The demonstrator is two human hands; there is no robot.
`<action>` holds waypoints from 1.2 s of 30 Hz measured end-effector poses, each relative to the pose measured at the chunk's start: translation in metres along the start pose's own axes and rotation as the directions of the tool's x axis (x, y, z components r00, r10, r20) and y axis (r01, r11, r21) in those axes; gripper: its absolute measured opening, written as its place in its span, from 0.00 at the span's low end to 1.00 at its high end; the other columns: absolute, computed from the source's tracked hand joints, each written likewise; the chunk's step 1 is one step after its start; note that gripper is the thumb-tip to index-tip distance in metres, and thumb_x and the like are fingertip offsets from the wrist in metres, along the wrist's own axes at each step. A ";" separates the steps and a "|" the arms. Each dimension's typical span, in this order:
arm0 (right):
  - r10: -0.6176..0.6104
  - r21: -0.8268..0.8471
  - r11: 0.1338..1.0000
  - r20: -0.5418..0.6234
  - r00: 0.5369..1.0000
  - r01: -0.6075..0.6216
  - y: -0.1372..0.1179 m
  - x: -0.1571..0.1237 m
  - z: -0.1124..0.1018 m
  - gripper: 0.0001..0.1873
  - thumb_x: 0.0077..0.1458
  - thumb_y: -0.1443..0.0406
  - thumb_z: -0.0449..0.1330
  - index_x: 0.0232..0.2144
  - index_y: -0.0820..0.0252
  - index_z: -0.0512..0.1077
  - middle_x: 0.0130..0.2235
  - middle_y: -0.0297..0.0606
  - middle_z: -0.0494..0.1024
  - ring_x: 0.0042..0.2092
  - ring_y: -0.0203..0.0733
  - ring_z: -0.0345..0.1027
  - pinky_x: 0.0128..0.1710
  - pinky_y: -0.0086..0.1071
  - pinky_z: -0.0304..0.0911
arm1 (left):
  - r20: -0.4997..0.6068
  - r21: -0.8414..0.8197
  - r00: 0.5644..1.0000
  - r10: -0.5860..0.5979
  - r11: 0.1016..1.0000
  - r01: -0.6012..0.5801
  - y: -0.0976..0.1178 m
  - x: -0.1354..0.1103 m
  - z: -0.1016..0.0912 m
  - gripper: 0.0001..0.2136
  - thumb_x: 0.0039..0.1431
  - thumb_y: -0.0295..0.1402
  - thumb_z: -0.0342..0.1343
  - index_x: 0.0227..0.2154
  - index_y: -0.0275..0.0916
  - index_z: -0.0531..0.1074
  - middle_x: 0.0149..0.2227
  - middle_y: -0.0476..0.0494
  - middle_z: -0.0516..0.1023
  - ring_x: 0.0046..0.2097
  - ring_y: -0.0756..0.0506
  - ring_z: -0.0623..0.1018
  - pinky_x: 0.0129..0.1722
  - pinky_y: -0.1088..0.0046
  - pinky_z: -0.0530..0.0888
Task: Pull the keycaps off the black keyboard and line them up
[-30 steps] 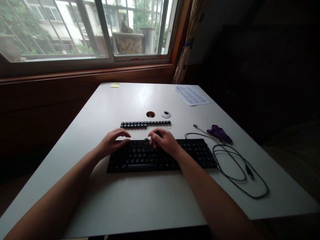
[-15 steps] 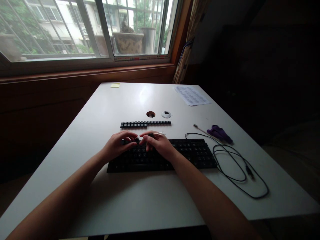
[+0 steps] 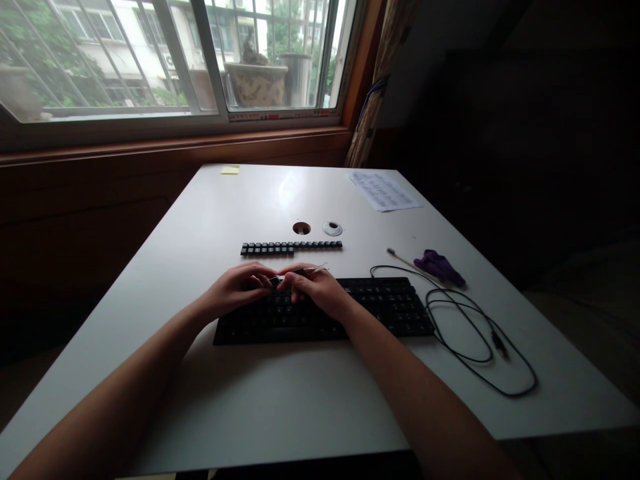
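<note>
A black keyboard [image 3: 385, 307] lies across the front half of the table, partly covered by both hands. Over its upper left keys, my right hand [image 3: 314, 283] is closed on a keycap puller [image 3: 315, 269], whose thin wire ends stick out to the right. My left hand [image 3: 244, 283] meets it from the left, fingers pinched around a small black keycap [image 3: 275, 281]. The fingertips of the two hands nearly touch, and they hide part of the keycap. Behind the hands, loose keycaps [image 3: 267, 249] stand in two rows, the rear row longer.
A black cable [image 3: 480, 360] loops right of the keyboard. Beyond it lie a purple cloth [image 3: 440, 268] and a thin brush [image 3: 407, 262]. A round table hole [image 3: 301, 229], its white cover [image 3: 333, 229], papers [image 3: 384, 191] and yellow sticky notes [image 3: 230, 171] are farther back.
My left fingers have drawn closer around the keycap. The puller in my right hand has turned slightly, its wire ends shifting. The keyboard and the keycap rows stay put.
</note>
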State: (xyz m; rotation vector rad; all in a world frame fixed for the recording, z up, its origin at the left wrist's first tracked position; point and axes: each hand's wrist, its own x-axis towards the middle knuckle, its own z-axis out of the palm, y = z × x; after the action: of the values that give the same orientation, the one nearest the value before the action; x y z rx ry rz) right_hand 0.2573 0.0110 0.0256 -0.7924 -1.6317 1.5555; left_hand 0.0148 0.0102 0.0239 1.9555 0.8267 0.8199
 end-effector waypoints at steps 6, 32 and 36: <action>-0.005 0.017 1.000 0.041 0.999 0.004 0.000 -0.002 -0.001 0.16 0.61 0.58 0.59 0.49 0.58 0.75 0.37 0.39 0.81 0.29 0.33 0.71 0.29 0.28 0.65 | 0.044 0.012 0.999 0.023 1.000 -0.024 -0.001 -0.001 -0.005 0.15 0.62 0.34 0.58 0.51 0.39 0.74 0.46 0.38 0.75 0.45 0.44 0.78 0.44 0.70 0.75; -0.013 0.065 0.998 0.112 0.994 0.006 -0.003 -0.003 0.001 0.16 0.57 0.57 0.63 0.45 0.57 0.78 0.36 0.40 0.82 0.31 0.36 0.70 0.33 0.32 0.69 | -0.022 -0.130 0.996 -0.090 0.988 0.086 -0.004 -0.003 0.004 0.13 0.60 0.36 0.60 0.45 0.37 0.71 0.42 0.39 0.80 0.42 0.44 0.80 0.41 0.69 0.76; 0.003 0.068 0.998 0.103 0.995 -0.010 -0.002 -0.004 0.000 0.16 0.57 0.58 0.63 0.46 0.57 0.78 0.36 0.39 0.82 0.31 0.35 0.70 0.33 0.31 0.68 | -0.038 -0.259 0.993 -0.115 0.961 0.102 -0.003 -0.004 0.003 0.13 0.58 0.35 0.63 0.44 0.36 0.71 0.43 0.38 0.80 0.43 0.43 0.80 0.43 0.67 0.77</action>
State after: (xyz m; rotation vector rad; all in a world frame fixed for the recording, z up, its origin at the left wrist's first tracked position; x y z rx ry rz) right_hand 0.2595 0.0079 0.0268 -0.6924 -1.6409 1.6713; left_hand 0.0143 0.0074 0.0187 1.6532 0.8084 0.8703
